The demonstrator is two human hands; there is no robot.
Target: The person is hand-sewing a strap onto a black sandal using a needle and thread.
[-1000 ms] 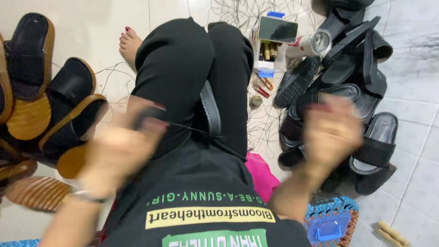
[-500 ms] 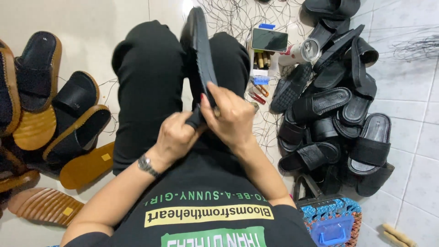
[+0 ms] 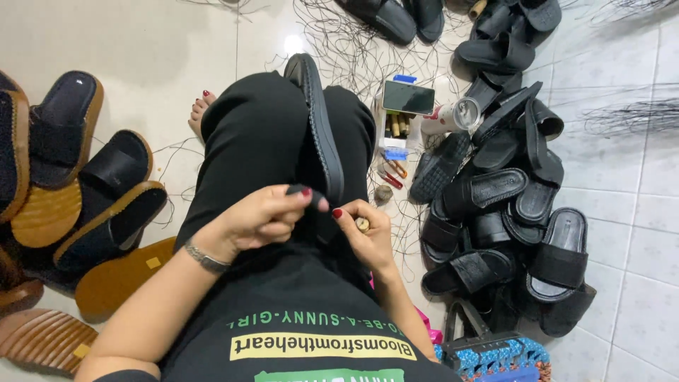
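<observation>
I see the black slide sandal point(image 3: 322, 127) standing on edge along my lap, its near end pinched by my left hand point(image 3: 262, 219) while my right hand point(image 3: 364, 233) grips a small pale tool beside it, so I judge I'm working the near edge, black sandals point(image 3: 509, 205) piled on the floor to the right.

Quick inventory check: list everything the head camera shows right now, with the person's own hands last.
black sole: one, black, on edge along the lap, near end between both hands
black slides: a pile, too many to count, black, floor right
tan-soled sandals: several, black and tan, floor left
phone: one, dark, on a small box
cup: one, white, on its side
thread scraps: many, black, floor ahead
woven basket: one, blue, lower right
left hand: pinching the sole's end
right hand: at the sole, holding a small tan object
</observation>
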